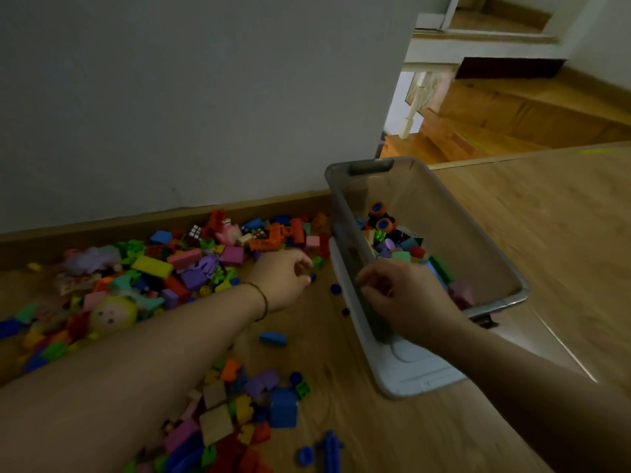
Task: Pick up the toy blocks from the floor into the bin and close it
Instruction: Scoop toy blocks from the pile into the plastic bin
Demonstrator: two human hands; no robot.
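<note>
A big heap of coloured toy blocks (191,264) lies on the wooden floor along the wall, and a second patch of blocks (239,411) lies nearer to me. The translucent grey bin (524,290) stands to the right, open, with several blocks and a wheeled toy inside. Its white lid (409,373) lies flat under it. My left hand (283,278) reaches to the heap's right edge, fingers curled, pinching a small blue piece (312,277) at its fingertips. My right hand (399,295) lies over the bin's near left wall, its fingers curled round the rim.
A doll (112,314) and a soft purple toy (92,259) lie in the heap. Loose blue pieces (336,288) sit on the floor between hand and bin. A grey wall runs behind, with wooden stairs (512,107) at the back right.
</note>
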